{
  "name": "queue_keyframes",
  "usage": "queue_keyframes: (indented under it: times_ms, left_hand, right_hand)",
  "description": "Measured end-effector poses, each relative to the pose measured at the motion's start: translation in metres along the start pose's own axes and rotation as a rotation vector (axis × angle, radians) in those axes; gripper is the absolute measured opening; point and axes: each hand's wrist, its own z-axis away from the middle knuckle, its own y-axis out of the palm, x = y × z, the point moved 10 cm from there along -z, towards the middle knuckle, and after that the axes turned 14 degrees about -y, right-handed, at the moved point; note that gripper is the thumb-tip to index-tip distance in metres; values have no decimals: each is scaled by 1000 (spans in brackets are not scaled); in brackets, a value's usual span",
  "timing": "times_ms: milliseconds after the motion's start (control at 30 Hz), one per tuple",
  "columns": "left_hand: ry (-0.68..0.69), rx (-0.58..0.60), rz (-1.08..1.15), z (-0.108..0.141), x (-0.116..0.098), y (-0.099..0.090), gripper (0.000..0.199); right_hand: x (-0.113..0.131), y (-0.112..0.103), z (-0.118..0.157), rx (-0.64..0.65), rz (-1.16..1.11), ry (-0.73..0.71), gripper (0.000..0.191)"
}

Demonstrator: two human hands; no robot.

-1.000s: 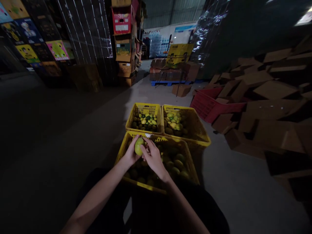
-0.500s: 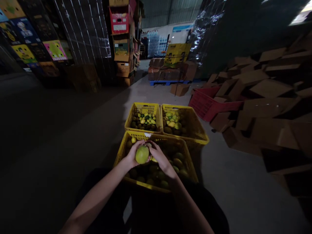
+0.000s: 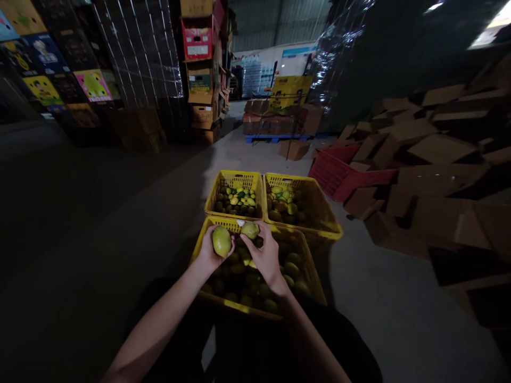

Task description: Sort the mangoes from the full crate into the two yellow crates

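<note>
My left hand [image 3: 209,254] is wrapped round a large yellow-green fruit [image 3: 222,241] above the near yellow crate [image 3: 315,272]. Just right of it, my right hand [image 3: 266,256] pinches a smaller greenish fruit [image 3: 250,230] between thumb and fingers. The two fruits are apart. Many dark green fruits lie in the near crate under my hands, partly in shadow. Behind it stand a back left crate [image 3: 208,199] with small yellow and green fruits and a back right crate [image 3: 329,215] with fruits gathered toward its left side.
A red crate [image 3: 333,178] and a heap of cardboard boxes [image 3: 443,175] lie on the right. Farther back are a blue pallet [image 3: 275,138] with boxes, a small carton [image 3: 294,149] and a tall box stack [image 3: 199,80]. Grey floor [image 3: 159,202] shows on the left.
My hands have moved apart. The large fruit has shifted slightly left and up in my left hand, and the smaller fruit, mostly hidden before, now shows in my right hand.
</note>
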Motion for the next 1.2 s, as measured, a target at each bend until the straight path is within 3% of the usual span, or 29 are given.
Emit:
queue_keyframes:
  times_ms: [133,267,433,533,633,767,900,1000,1200]
  left_hand:
    - [136,-46,94,0,-15,-11,18]
    - [182,-1,65,0,-21,-5,19]
    - [111,80,62,7,-15,10,25]
    - [83,51,44,12,-13,11,29]
    - [131,1,91,14,-16,6,30]
    - [138,-9,95,10,-17,5,27]
    - [124,48,105,11,-16,10,20]
    - [117,115,141,13,-15,14,17]
    - [114,152,126,14,-16,17,17]
  right_hand:
    - [8,-6,-3,23,93,-92,36]
    - [9,-5,-2,30,167,-166,37]
    - [5,-7,2,-30,136,-157,43]
    - [6,-9,3,-63,67,-127,44]
    - [0,-6,2,-63,-90,-1,39]
    - [-23,13,9,-45,-494,354,33]
    - [-36,31,24,-111,-867,646,32]
    - [-36,41,29,-72,-994,728,32]
    - [-26,45,28,-41,-1126,738,32]
